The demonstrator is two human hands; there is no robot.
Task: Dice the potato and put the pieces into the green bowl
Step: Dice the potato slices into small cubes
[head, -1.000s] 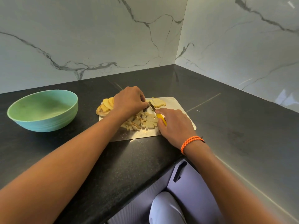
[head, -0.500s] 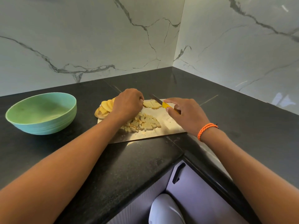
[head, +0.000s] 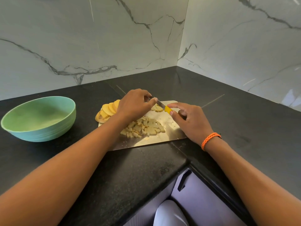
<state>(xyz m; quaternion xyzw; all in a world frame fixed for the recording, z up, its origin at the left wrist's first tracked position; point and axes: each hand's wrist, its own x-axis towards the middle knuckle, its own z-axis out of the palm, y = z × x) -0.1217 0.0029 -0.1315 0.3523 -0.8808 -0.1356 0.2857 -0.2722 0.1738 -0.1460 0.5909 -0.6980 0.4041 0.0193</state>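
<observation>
On the metal cutting board [head: 172, 137] lies a heap of diced potato pieces [head: 143, 128]. Round potato slices [head: 107, 110] fan out at its far left edge, and a few cut strips [head: 157, 108] sit at the far side. My right hand [head: 190, 121] pinches the yellow handle of a small knife [head: 167, 109], blade pointing left. My left hand [head: 135, 105] hovers over the slices, its fingertips pinching the knife blade near the tip. The green bowl [head: 39, 119] stands empty on the counter to the left.
The black stone counter [head: 130, 173] forms an inside corner against white marble walls [head: 97, 46]. Its front edge runs close below the board, with a lilac cabinet door and dark handle [head: 184, 180] underneath.
My right hand lifted the knife from the diced heap and drew it up and to the far side of the board. My left hand's fingers now meet the blade tip.
</observation>
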